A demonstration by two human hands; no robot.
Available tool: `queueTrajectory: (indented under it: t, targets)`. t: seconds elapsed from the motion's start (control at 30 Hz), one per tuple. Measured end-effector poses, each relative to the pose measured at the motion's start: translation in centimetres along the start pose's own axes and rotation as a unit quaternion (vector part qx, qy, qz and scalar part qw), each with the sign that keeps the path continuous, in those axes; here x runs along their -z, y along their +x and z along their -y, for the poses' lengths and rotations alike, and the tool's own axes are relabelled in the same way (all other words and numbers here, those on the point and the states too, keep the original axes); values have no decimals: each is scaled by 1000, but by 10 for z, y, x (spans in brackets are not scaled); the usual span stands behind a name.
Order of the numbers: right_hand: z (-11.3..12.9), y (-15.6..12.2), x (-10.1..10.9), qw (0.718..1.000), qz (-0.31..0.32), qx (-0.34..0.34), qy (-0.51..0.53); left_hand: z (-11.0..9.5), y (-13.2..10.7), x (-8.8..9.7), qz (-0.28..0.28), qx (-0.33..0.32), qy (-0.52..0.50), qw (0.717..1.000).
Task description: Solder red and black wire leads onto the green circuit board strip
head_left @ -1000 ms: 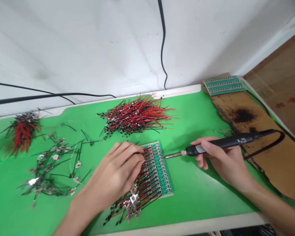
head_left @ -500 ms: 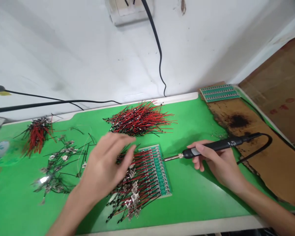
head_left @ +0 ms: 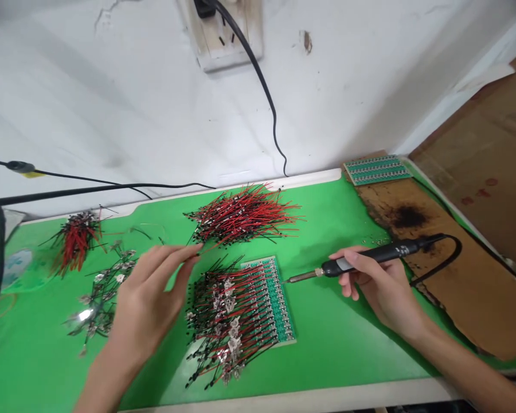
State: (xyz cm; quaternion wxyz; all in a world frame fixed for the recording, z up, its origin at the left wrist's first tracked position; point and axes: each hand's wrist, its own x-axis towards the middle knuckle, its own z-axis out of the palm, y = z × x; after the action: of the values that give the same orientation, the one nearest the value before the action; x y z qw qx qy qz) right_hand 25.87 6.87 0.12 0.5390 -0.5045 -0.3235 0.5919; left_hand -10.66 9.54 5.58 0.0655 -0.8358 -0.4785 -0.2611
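My left hand (head_left: 155, 292) is closed in a pinch on a red wire (head_left: 212, 248) with a dark end, at the near left edge of the pile of red and black wires (head_left: 245, 215). My right hand (head_left: 372, 275) grips a black soldering iron (head_left: 370, 258). Its metal tip points left, close to the right part of a green circuit board (head_left: 280, 304). Rows of red and black wires run left from that board, with small silvery metal pieces (head_left: 234, 327) among them.
Loose black wires with metal pieces (head_left: 98, 292) lie at the left, partly behind my left hand. Farther back sits a smaller wire bundle (head_left: 77, 238). Another circuit board (head_left: 376, 170) rests on scorched cardboard (head_left: 464, 292) at the right. A black cable (head_left: 269, 103) hangs down the wall.
My left hand has moved left from above the wired board and now pinches a red wire beside the pile. The soldering iron stays nearly in place; the camera view has shifted slightly.
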Motion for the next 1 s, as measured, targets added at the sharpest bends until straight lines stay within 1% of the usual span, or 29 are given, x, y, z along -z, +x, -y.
queueTrajectory:
  t: [0.07,0.13,0.23,0.3,0.4,0.6,0.7,0.87,1.0]
  targets:
    - [4,0,0,1000,-13,-1,6,15,-22,11,-4,2,13,1000]
    - [6,1,1,1000,-23,-3,9,32,-39,15,15,-7,10,1000]
    - [6,2,2,999,-34,-5,7,53,-55,12,45,-30,0,999]
    - [5,2,2,999,-37,-7,3,60,-59,8,51,-35,0,998]
    - [4,3,2,999,-37,-6,-5,63,-61,5,56,-37,4,998]
    - [0,1,6,999,-28,-10,-21,62,-60,2,69,-24,5,997]
    - [0,0,7,999,-21,-14,-24,62,-61,1,64,-24,8,998]
    - [1,0,6,999,-16,-15,-26,57,-67,6,44,-34,24,998]
    - [0,0,7,999,-14,-17,-28,61,-76,5,39,-35,44,998]
